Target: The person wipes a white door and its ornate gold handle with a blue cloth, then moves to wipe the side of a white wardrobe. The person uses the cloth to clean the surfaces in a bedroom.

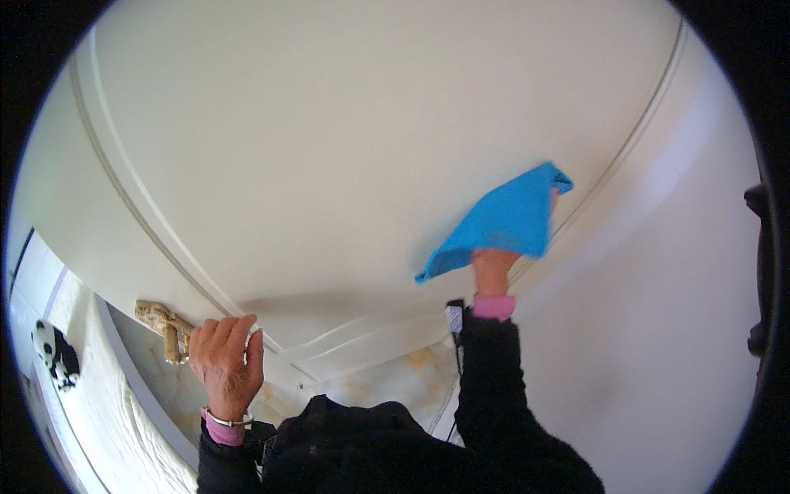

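Note:
My right hand (497, 259) holds a blue cloth (503, 216) spread against a white panelled door (370, 154), close to the groove at the panel's right side. The cloth covers most of the hand; only the wrist and a bit of finger show. Lower left, my left hand (225, 361) has bent fingers and overlaps the end of a gold-coloured lever door handle (165, 327). Its fingertips are hidden, so whether it grips the handle is unclear.
Marble-patterned floor tiles (364, 383) show below the door. At left is a bed with a white cover (117, 383) and a panda plush toy (55, 355). A plain white surface (642, 321) fills the right. Dark objects (762, 265) stand at the far right rim.

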A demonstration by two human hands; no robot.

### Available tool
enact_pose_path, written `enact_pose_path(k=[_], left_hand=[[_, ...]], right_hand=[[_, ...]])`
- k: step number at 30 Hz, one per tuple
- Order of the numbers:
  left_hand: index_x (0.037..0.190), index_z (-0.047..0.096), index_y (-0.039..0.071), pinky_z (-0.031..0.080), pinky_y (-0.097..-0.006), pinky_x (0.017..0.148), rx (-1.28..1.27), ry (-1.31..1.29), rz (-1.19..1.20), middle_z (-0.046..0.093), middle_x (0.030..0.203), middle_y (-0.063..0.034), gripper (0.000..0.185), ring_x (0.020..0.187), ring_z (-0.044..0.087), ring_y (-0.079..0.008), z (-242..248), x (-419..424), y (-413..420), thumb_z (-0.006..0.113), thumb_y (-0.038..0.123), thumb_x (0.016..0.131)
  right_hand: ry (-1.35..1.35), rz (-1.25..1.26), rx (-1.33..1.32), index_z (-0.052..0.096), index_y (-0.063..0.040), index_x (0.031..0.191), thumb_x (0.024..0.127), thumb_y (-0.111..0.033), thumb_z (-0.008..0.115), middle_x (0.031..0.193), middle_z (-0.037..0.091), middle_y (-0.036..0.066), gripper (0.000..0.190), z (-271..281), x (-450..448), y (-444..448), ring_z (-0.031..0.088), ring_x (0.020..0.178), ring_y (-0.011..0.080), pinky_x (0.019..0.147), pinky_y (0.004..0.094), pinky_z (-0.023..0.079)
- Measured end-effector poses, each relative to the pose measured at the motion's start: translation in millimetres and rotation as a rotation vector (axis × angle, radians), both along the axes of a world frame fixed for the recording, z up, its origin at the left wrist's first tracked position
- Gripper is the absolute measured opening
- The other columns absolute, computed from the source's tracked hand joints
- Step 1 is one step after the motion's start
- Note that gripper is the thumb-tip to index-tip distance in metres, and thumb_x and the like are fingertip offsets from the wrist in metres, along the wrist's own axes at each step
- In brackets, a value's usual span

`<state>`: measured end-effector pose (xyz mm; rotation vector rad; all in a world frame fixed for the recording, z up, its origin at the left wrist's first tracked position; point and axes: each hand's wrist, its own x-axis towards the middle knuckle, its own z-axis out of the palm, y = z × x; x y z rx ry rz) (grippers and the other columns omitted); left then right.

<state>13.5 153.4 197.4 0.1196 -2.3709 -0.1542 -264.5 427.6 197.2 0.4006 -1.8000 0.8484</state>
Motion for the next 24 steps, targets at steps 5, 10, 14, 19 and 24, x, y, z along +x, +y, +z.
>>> enact_pose_path(k=[5, 10, 14, 19, 24], left_hand=[[0.102, 0.067, 0.006, 0.04, -0.0386, 0.069, -0.046, -0.008, 0.044, 0.065, 0.09, -0.0074, 0.03, 0.08, 0.058, -0.026, -4, -2, -3, 0.071, 0.009, 0.073], [0.1, 0.067, 0.008, 0.039, -0.0381, 0.07, -0.039, -0.017, 0.032, 0.063, 0.088, -0.005, 0.03, 0.081, 0.056, -0.0243, -11, 0, -9, 0.074, 0.013, 0.071], [0.1, 0.068, 0.007, 0.04, -0.0384, 0.07, -0.037, -0.075, -0.006, 0.066, 0.091, -0.0067, 0.028, 0.082, 0.058, -0.0254, -11, 4, -11, 0.074, 0.012, 0.072], [0.084, 0.067, 0.009, 0.038, -0.0384, 0.067, -0.002, -0.038, -0.066, 0.059, 0.08, -0.0045, 0.019, 0.076, 0.054, -0.0246, -13, 3, -10, 0.074, 0.014, 0.067], [0.064, 0.055, 0.01, 0.035, -0.0387, 0.063, -0.028, 0.015, -0.147, 0.047, 0.07, -0.0052, 0.014, 0.072, 0.049, -0.0245, -18, 1, -14, 0.067, 0.016, 0.062]], right_hand=[[0.127, 0.081, 0.29, 0.03, 0.0, 0.15, 0.093, -0.036, 0.06, 0.155, 0.024, 0.027, 0.074, -69, 57, -68, 0.026, 0.14, 0.0515, 0.113, 0.0623, 0.017], [0.03, -0.088, 0.194, 0.027, 0.003, 0.151, 0.1, -0.05, 0.036, 0.155, 0.019, 0.034, 0.074, -67, 56, -61, 0.018, 0.143, 0.0516, 0.115, 0.0608, 0.014], [0.049, 0.225, -0.036, 0.019, 0.003, 0.153, 0.093, -0.065, 0.046, 0.157, 0.017, 0.031, 0.094, -63, 64, -69, 0.017, 0.145, 0.0469, 0.117, 0.0571, 0.014], [0.158, 0.164, 0.38, 0.042, -0.004, 0.144, 0.092, -0.044, 0.059, 0.149, 0.029, 0.032, 0.068, -84, 112, -131, 0.028, 0.138, 0.0513, 0.109, 0.0672, 0.024], [0.286, 0.226, 0.582, 0.068, -0.012, 0.117, 0.092, -0.033, 0.061, 0.139, 0.042, 0.028, 0.034, -85, 140, -166, 0.036, 0.13, 0.049, 0.106, 0.069, 0.026]])
